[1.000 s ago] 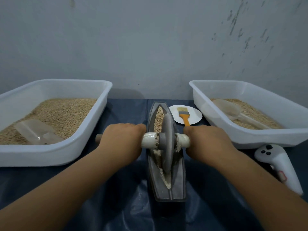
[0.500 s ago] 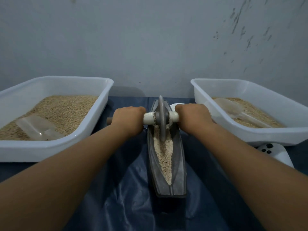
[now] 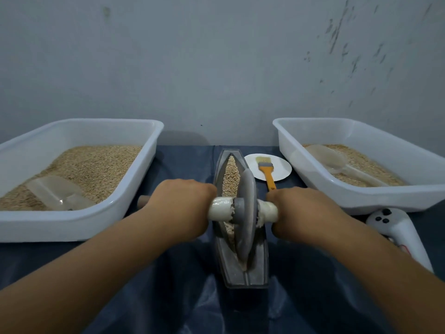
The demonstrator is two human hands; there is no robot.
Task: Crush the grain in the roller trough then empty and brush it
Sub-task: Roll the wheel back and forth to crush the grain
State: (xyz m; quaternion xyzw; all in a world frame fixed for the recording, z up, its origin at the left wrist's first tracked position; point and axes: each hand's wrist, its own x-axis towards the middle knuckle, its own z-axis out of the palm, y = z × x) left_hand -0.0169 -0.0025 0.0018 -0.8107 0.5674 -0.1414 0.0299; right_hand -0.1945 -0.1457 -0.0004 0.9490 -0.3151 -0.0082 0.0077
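Head view. Counter (image 3: 168, 297) under a dark blue sheet, set against a grey scuffed wall (image 3: 216, 56).

Two white tubs. Left tub (image 3: 79, 222) holds whole grain and one clear scoop (image 3: 56, 192) lying in it. Right tub (image 3: 361, 198) holds a thinner layer of grain and one clear spoon (image 3: 337, 165), bowl toward the wall.

One grey trough (image 3: 240, 273) stands between the tubs, long axis running away from the person. Grain (image 3: 230, 175) lies in the far half of its groove; a paler strip shows just left of the wheel, the rest hidden behind it. One grey wheel (image 3: 245, 218) sits in the groove at the near half, tilted slightly right, on a white axle (image 3: 220, 210) that crosses the trough.

Left hand (image 3: 180, 208) is curled round the axle left of the wheel; a wooden end (image 3: 143, 201) sticks out past it. Right hand (image 3: 303, 213) is curled round the axle on the right. Both forearms cross the near counter and cover the sheet on either side of the trough.

One white controller (image 3: 397, 232) lies by the right tub's near corner, partly behind the right forearm.

One white plate (image 3: 281, 168) sits just right of the trough's far end. One brush (image 3: 266, 167) with an orange handle lies on it, bristles toward the wall, handle end overhanging the near rim, close to the right hand.
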